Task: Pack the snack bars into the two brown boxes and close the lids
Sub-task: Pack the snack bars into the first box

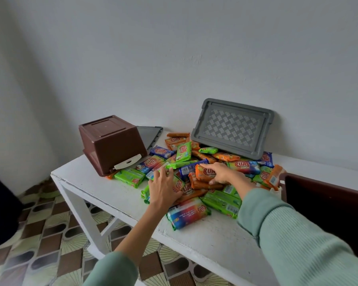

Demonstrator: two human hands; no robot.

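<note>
A pile of snack bars [196,162] in green, orange and blue wrappers covers the middle of the white table [207,240]. One brown box [110,143] lies upside down and tilted at the pile's left end, its rim resting on bars. The second brown box [327,205] stands at the right edge, only partly in view. My left hand [163,186] lies flat on green bars at the pile's front, fingers spread. My right hand [219,174] grips an orange snack bar [206,172] on top of the pile.
A grey lid [232,126] leans against the wall behind the pile. Another grey lid [150,135] lies flat behind the upturned box. The table's left and front edges drop to a patterned tile floor [50,234]. A dark object [0,205] stands at far left.
</note>
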